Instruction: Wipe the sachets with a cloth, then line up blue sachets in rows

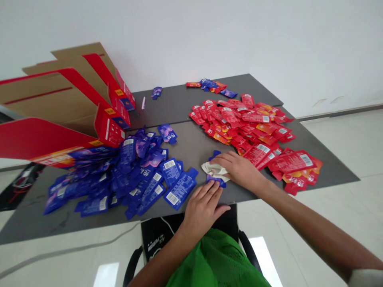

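Note:
My left hand (203,209) lies flat on the grey table (191,148) near its front edge, its fingertips at a blue sachet (216,183). My right hand (237,169) rests palm down on a crumpled cream cloth (214,170), which partly covers that sachet. A heap of blue sachets (128,175) spreads to the left of my hands. A larger heap of red sachets (242,127) lies ahead and to the right, its nearest packets close to my right hand.
Red-and-kraft cardboard display boxes (60,95) lie at the table's left, overhanging it. A few mixed sachets (208,85) sit at the far edge, beside a small pink item (143,103). Green mesh fabric (217,259) and a black chair (191,227) are below the front edge.

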A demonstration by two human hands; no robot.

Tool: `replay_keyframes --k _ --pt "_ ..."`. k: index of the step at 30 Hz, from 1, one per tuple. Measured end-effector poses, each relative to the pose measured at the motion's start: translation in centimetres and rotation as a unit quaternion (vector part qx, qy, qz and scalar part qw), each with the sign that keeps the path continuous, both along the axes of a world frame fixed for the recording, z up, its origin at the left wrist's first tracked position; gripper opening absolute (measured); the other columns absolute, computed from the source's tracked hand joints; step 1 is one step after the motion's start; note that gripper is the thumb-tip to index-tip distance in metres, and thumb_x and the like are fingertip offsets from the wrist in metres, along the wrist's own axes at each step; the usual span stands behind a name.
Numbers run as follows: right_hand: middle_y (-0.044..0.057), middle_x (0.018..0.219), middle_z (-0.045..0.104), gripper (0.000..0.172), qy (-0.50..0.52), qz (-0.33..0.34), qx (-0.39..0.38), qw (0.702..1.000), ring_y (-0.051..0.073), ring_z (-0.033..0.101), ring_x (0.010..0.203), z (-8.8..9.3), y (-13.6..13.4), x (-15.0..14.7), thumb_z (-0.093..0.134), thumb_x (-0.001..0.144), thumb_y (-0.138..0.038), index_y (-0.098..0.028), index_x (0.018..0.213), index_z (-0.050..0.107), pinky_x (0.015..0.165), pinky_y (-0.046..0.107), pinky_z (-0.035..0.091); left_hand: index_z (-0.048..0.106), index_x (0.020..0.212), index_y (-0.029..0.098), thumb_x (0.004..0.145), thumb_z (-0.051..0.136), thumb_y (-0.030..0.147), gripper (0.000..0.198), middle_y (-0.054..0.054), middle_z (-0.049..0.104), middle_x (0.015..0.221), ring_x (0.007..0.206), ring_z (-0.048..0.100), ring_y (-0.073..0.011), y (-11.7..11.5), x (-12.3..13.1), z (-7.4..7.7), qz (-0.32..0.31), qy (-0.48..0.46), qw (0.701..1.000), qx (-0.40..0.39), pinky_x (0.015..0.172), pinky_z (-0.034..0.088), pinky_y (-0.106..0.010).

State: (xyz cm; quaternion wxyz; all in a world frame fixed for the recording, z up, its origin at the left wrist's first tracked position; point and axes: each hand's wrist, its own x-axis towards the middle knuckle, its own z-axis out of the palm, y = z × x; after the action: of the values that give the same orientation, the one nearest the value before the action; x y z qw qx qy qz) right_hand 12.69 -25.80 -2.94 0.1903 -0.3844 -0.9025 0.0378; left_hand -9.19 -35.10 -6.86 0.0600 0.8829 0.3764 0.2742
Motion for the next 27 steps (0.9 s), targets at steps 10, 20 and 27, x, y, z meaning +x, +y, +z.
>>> replay_keyframes --k 10,20,27 --pt "0.014 0.136 0.071 0.042 -0.001 -0.129 0.06 0.99 0.033 0.065 0.116 3.7 2.2 -0.2 0.066 0.101 -0.023 -0.02 0.143 0.064 0.101 0.048 0.054 0.068 0.135 0.015 0.1 0.074 0.037 0.042 -0.011 0.072 0.142 0.134 0.068 -0.0274 -0.5 -0.2 -1.1 0.003 -0.022 1.0 0.002 0.11 0.059 -0.045" --pt "0.011 0.133 0.073 0.039 -0.016 -0.014 -0.014 1.0 0.029 0.068 0.115 0.1 -0.9 -0.6 0.068 0.101 -0.026 -0.022 0.139 0.066 0.097 0.043 0.058 0.069 0.133 0.014 0.101 0.074 0.035 0.039 -0.013 0.074 0.139 0.131 0.07 -0.0283 -0.3 -0.2 -0.5 -0.005 -0.027 1.0 -0.015 0.108 0.058 -0.046" --pt "0.014 0.131 0.073 0.038 -0.033 -0.119 0.048 0.991 0.032 0.067 0.113 3.0 3.8 -0.4 0.068 0.1 -0.023 -0.019 0.138 0.067 0.097 0.045 0.055 0.068 0.131 0.014 0.099 0.077 0.034 0.039 -0.011 0.075 0.137 0.129 0.071 -0.0265 -0.2 0.0 -0.7 0.005 -0.049 0.999 -0.009 0.106 0.059 -0.044"
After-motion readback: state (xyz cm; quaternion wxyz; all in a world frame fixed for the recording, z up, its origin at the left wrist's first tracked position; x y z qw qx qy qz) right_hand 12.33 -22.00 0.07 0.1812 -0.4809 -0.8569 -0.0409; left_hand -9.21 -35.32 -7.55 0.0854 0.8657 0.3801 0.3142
